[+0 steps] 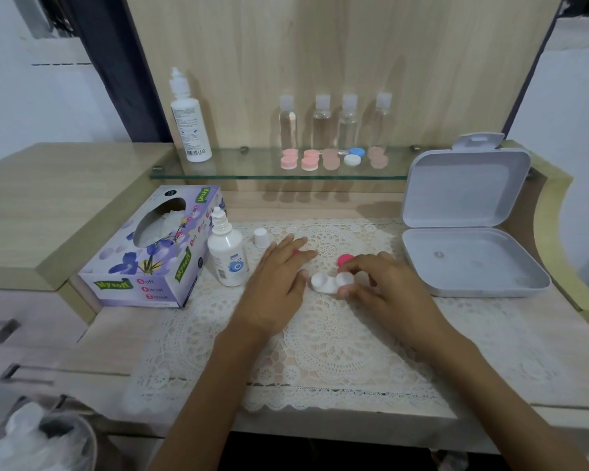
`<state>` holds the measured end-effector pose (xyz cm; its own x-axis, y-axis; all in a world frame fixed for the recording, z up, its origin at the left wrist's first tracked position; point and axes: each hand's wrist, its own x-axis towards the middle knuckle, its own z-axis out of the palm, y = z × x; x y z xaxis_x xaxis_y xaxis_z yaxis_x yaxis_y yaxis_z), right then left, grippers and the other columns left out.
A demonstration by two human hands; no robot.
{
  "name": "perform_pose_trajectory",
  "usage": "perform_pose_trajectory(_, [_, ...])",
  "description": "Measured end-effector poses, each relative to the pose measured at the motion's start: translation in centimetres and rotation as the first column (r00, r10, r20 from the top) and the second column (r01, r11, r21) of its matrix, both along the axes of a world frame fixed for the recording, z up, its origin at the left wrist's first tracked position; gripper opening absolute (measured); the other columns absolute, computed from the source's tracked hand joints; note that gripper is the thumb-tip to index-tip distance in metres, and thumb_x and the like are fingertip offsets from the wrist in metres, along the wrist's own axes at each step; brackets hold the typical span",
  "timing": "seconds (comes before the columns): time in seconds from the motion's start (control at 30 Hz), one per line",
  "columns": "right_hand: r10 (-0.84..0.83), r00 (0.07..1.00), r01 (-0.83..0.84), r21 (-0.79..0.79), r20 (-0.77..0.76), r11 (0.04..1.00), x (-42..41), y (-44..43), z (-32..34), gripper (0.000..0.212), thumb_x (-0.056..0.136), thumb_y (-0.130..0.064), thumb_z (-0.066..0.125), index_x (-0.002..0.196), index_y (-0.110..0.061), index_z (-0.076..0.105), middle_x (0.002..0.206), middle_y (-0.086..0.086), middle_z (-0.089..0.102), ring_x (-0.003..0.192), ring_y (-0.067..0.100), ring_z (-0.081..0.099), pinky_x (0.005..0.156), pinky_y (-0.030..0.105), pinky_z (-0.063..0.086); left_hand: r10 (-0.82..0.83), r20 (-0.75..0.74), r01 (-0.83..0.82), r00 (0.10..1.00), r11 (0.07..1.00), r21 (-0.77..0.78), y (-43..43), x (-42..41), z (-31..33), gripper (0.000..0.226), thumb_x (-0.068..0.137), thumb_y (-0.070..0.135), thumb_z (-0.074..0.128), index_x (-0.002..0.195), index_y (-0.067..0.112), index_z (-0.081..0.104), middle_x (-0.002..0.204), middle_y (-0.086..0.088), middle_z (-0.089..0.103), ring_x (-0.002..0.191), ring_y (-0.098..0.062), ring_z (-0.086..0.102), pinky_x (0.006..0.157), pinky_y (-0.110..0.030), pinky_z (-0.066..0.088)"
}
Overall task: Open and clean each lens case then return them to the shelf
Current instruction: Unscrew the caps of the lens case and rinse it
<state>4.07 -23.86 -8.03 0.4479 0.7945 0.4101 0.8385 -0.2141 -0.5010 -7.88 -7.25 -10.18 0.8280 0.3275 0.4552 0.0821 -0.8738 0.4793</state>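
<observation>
Two hands work over a lace mat. The white case lies open on the mat between them, both wells bare. The right hand curls round the case's right well and pinches it, thumb in front and fingers behind. A pink cap sits on the mat just behind those fingers. The left hand lies flat with its fingers straight, the thumb tip just beside the case's left well. A second cap, also pink, peeps out from under its fingers.

Left of that hand a small bottle stands uncapped. Its lid is near it on the mat, and a tissue box is just beside it. A grey box lies open at the right. On the glass shelf behind, five closed cases sit in a row before four clear bottles. A tall bottle stands at the shelf's left end.
</observation>
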Motion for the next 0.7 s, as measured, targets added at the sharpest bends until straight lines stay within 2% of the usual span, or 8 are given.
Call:
perform_pose_trajectory(0.1, [0.017,0.999,-0.016,-0.016,0.051,1.0,0.1,0.3,-0.3,0.027,0.084,-0.032,0.069,0.106,-0.018,0.066,0.1,-0.006,0.063,0.089,0.012,0.048,0.067,0.024,0.039,-0.054,0.078,0.057,0.995,0.998,-0.041,-0.1,0.0,0.3,0.029,0.094,0.014,0.045,0.115,0.018,0.064,0.14,0.004,0.048,0.142,-0.005,0.021,0.119,-0.025,0.001])
perform_pose_trajectory(0.27, [0.021,0.998,-0.021,-0.005,0.06,1.0,0.3,0.3,-0.9,0.028,0.083,-0.031,0.07,0.108,-0.017,0.065,0.102,-0.007,0.061,0.094,0.013,0.05,0.073,0.034,0.046,-0.096,0.078,0.1,0.992,0.994,-0.049,-0.5,0.1,0.4,0.032,0.085,0.044,0.051,0.1,0.023,0.069,0.132,0.01,0.053,0.14,-0.001,0.024,0.119,-0.033,0.005])
perform_pose_trajectory(0.47, [0.038,0.999,-0.038,-0.012,0.033,0.999,0.4,0.4,-1.2,0.036,0.083,-0.037,0.068,0.114,-0.02,0.064,0.104,-0.008,0.06,0.096,0.012,0.051,0.075,0.034,0.048,-0.084,0.058,0.087,0.995,0.995,-0.043,-0.4,0.1,0.2,0.031,0.078,0.045,0.056,0.097,0.024,0.069,0.13,0.011,0.054,0.139,-0.003,0.026,0.119,-0.035,0.007])
perform_pose_trajectory(0.7, [0.034,0.999,-0.034,-0.003,0.031,0.999,0.4,0.4,-1.3,0.032,0.086,-0.036,0.064,0.115,-0.02,0.064,0.105,-0.008,0.06,0.096,0.01,0.05,0.074,0.03,0.046,-0.086,0.044,0.088,0.995,0.995,-0.05,-0.5,-0.1,0.4,0.032,0.079,0.048,0.054,0.098,0.026,0.067,0.129,0.011,0.054,0.138,-0.001,0.026,0.119,-0.038,0.009])
